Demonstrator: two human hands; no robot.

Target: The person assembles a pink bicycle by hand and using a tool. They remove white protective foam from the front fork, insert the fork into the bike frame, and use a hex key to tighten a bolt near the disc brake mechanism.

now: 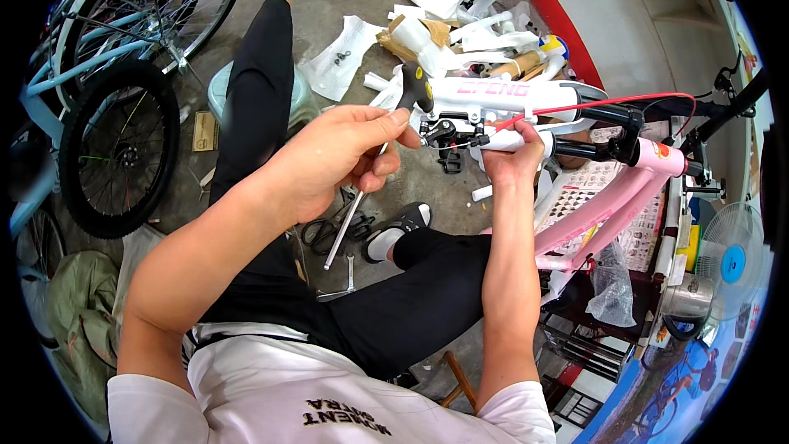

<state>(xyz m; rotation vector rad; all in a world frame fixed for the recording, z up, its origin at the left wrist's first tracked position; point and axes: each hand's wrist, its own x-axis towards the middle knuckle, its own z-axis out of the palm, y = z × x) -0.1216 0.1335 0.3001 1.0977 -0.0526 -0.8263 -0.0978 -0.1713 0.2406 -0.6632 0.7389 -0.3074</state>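
Note:
My left hand (349, 156) is closed round a T-handle hex key. Its black and yellow handle (417, 87) sticks up past my thumb, and its long silver shaft (345, 228) slants down towards my lap. Just right of the handle, a black disc brake caliper (444, 131) sits at the end of a white suspension fork (485, 97), with a thin bare wire beside it. My right hand (516, 152) grips the nearer fork leg, fingers partly hidden behind it. A red cable housing (608, 101) arcs from the caliper towards the handlebar. The fork joins a pink bicycle frame (612, 205).
White foam wrapping and cardboard (460, 37) lie heaped beyond the fork. A loose wheel (119, 148) and a light blue bicycle (53, 82) stand at left. A combination spanner (351, 273) lies on the floor between my legs. At right are a fan (731, 259) and a metal pot (689, 296).

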